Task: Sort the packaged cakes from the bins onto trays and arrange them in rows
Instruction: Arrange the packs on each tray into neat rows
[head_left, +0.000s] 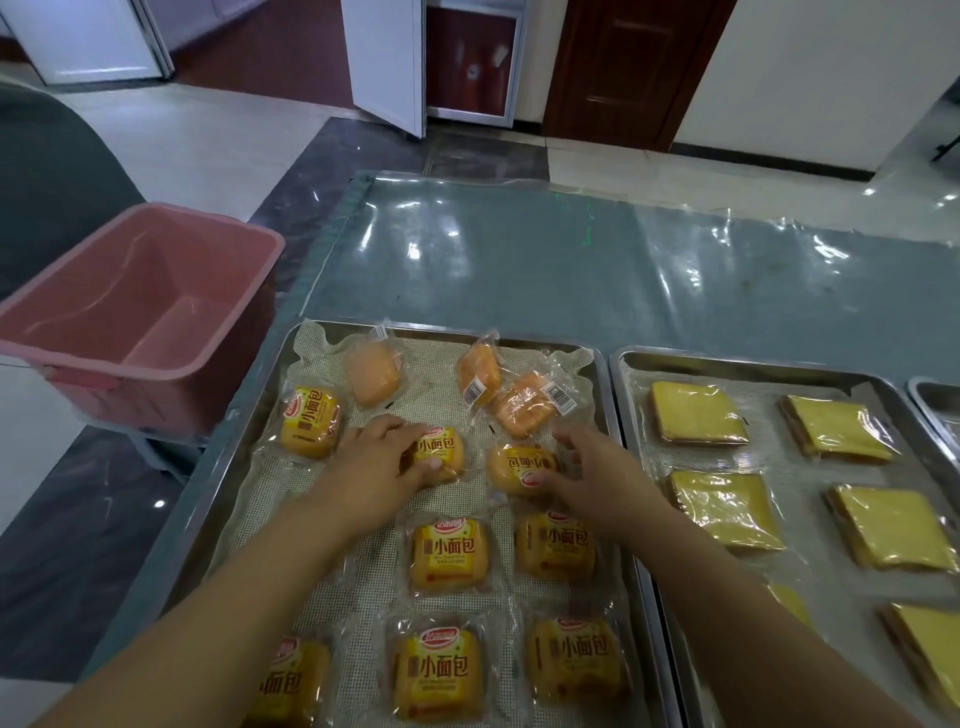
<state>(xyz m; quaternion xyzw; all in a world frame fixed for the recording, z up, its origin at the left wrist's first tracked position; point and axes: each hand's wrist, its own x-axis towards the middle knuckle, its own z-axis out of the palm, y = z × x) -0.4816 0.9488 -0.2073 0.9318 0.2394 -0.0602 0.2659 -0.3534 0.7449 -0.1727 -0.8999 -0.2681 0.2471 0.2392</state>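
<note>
Nearest rows (449, 553) lie set; beyond, left hand (382, 460) grips a cake (441, 452), right hand (592, 467) pinches its label-inverted neighbour (519, 465).

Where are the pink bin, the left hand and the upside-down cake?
pink bin (156, 280): head view, on its inner side wall.
left hand (371, 460): head view, on the back of the hand.
upside-down cake (511, 462): head view, on its printed wrapper.
</note>
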